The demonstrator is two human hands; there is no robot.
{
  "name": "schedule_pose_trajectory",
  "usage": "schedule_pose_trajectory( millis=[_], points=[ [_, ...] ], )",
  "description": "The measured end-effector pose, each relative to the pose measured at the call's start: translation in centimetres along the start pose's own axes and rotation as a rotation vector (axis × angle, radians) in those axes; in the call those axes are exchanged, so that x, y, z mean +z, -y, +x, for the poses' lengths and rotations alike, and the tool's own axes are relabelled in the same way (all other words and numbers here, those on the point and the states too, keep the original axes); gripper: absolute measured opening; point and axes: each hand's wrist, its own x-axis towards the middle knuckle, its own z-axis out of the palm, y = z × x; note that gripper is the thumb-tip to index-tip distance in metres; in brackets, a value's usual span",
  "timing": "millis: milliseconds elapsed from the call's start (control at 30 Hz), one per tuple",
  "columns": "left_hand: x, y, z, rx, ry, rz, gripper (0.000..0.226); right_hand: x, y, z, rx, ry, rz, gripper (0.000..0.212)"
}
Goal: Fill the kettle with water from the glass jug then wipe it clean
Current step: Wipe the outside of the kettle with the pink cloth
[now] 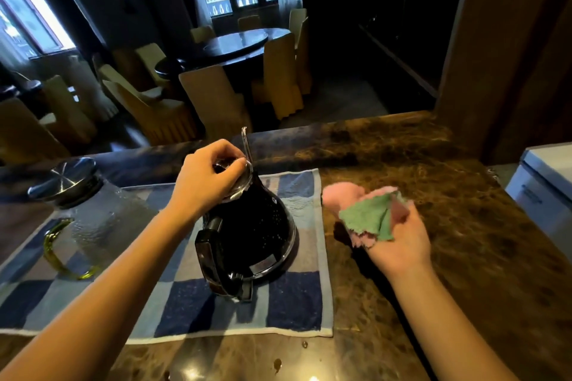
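Wet counter (387,334) up front. Left hand (207,176) grips the top of the kettle (253,235), upright on a towel (294,303) beside the jug (93,219); right hand (402,244) holds a cloth (368,219). Best to steady it and wipe downward.

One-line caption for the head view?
Left hand grips the lid of the kettle; right hand holds a cloth; glass jug alongside.

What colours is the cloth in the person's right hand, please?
Pink and green; the head view shows the cloth in the right hand.
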Motion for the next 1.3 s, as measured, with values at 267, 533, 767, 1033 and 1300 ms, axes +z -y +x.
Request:
schedule_pose_trajectory(
  millis=[267, 533, 767, 1033, 1300],
  points=[
    [-0.6, 0.4, 0.3, 0.052, 0.097, -0.07, 0.016, 0.1, -2.0, 2.2, 0.198, -0.038, -0.052, 0.029],
    [-0.9, 0.7, 0.6, 0.086, 0.17, -0.133, 0.021, 2.2, -2.2, 3.6, 0.053, -0.077, -0.058, 0.033],
    [-0.5, 1.2, 0.6, 0.061, 0.163, -0.26, 0.019, 7.6, -4.3, 2.6, -0.198, 0.241, -0.327, 0.032],
    [-0.3, 1.7, 0.7, 0.062, 0.144, -0.308, 0.018, 7.2, -9.4, 3.1, -0.07, 0.581, -0.74, 0.07],
    [-0.2, 1.8, 0.6, 0.044, 0.14, -0.29, 0.018, 7.9, -12.0, 6.1, -0.508, 0.547, -1.232, 0.022]
  ],
)
